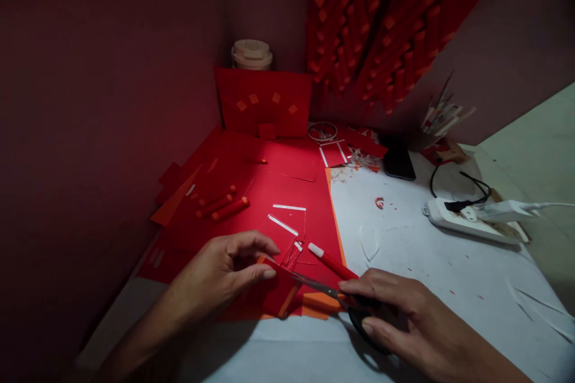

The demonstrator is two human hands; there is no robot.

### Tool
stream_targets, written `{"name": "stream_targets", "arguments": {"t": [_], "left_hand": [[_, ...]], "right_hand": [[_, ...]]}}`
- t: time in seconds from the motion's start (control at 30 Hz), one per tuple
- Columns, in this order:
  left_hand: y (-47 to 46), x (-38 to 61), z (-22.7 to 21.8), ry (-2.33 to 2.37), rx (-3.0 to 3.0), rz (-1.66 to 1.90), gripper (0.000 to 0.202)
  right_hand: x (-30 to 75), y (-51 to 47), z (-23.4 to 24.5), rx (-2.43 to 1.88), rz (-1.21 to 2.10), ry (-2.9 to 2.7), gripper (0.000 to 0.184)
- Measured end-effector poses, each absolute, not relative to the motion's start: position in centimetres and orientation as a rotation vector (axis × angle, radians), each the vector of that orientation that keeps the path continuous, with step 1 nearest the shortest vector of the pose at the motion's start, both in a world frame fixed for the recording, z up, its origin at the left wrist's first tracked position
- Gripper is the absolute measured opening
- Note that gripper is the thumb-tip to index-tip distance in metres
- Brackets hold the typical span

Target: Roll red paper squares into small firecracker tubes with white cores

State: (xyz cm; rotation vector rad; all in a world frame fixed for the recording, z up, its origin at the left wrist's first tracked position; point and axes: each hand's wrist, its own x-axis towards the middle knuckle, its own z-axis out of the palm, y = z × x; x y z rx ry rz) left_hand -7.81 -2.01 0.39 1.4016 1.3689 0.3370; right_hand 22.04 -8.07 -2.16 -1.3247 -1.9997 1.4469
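My left hand (pixel 233 266) pinches a folded piece of red paper (pixel 276 288) with orange edges between thumb and fingers. In my right hand (pixel 399 305) is a pair of black-handled scissors (pixel 332 292), its blades at the upper edge of the red paper. Whether the blades are fully closed I cannot tell. Under both lies a large red sheet (pixel 287 185). A red marker with a white cap (pixel 330 260) rests on it just beyond the scissors. Strips with white tape (pixel 283 225) and small rolled red tubes (pixel 230 209) lie farther up the sheet.
A white power strip (pixel 471 221) with plugged cords stands at the right. Behind it are a black phone (pixel 398 158) and a cup of pens and brushes (pixel 431 125). A red panel (pixel 265 102) leans upright before a white-lidded container (pixel 252 54). Rows of red tubes (pixel 381 30) hang above.
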Motion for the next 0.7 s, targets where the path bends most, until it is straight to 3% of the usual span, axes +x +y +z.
{"name": "stream_targets", "arguments": {"t": [0.7], "left_hand": [[-2.14,-7.56,0.48,1.326,1.359,0.364,0.016]], "right_hand": [[21.85,-8.19,-1.72,-1.346,1.444,-2.020,0.047]]}}
